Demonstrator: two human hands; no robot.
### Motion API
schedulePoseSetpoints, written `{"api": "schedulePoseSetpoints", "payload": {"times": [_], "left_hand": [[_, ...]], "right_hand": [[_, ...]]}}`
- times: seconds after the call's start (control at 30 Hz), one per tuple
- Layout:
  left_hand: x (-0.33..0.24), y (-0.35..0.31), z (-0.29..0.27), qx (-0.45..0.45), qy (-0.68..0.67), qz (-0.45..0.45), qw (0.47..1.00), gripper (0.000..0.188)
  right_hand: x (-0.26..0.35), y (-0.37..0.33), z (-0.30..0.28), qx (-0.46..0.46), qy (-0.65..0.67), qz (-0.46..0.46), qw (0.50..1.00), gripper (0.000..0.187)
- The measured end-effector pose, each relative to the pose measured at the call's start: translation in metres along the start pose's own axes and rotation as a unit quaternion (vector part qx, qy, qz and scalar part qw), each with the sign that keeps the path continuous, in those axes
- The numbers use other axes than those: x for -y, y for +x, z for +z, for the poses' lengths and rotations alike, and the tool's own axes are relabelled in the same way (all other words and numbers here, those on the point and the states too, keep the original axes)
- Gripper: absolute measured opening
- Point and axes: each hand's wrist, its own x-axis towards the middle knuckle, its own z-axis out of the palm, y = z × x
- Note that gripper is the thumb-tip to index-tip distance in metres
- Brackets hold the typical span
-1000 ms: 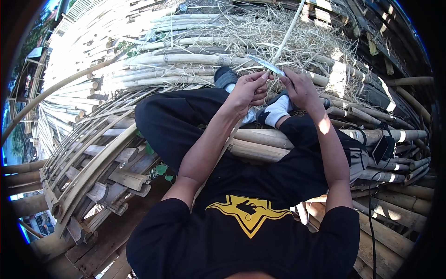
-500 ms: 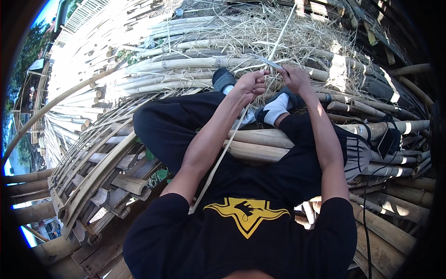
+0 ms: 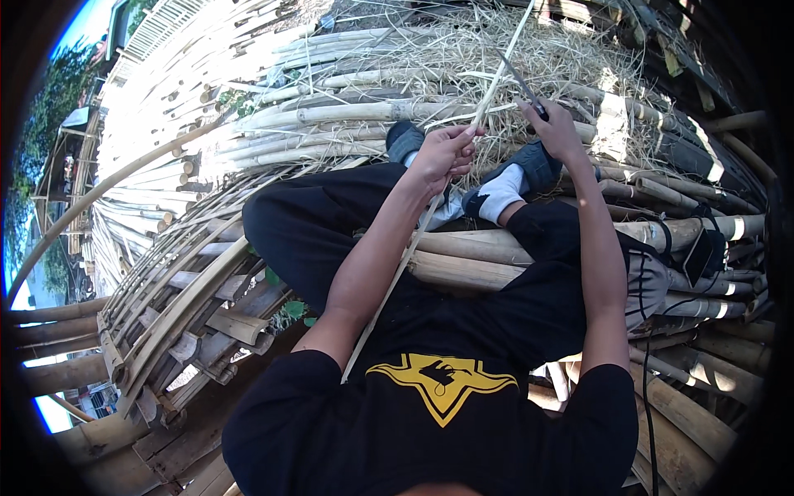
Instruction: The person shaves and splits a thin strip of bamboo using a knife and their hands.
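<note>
A long, thin bamboo strip (image 3: 501, 73) runs from the far top of the view down past my left forearm to my shirt. My left hand (image 3: 447, 153) pinches it near its middle, above my feet. My right hand (image 3: 552, 128) is wrapped round the handle of a knife (image 3: 521, 83), whose narrow blade points up and to the left. The blade is apart from the strip, just to its right. Part of the handle is hidden in my fingers. A thin peeled sliver (image 3: 499, 109) sticks out beside the strip near my left fingertips.
Bamboo poles (image 3: 331, 116) lie beneath and ahead of my crossed legs, strewn with pale shavings (image 3: 463, 62). Split bamboo pieces (image 3: 198, 302) are stacked at my left. A phone-like dark device (image 3: 699, 256) with a black cable (image 3: 649, 405) rests at my right.
My right hand has moved right with the knife, and the blade has come away from the strip and turned more upward. My left hand keeps its pinch on the strip.
</note>
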Motion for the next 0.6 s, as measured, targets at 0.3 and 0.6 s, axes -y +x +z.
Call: {"api": "schedulePoseSetpoints", "payload": {"times": [0.3, 0.6], "left_hand": [[0.007, -0.009, -0.012, -0.062, 0.076, 0.059, 0.993, 0.025], [0.004, -0.015, 0.000, -0.039, 0.147, 0.064, 0.986, 0.030]], "right_hand": [[0.049, -0.011, 0.040, 0.111, 0.075, -0.050, 0.990, 0.052], [0.068, -0.017, 0.051, 0.077, 0.404, 0.143, 0.900, 0.026]]}}
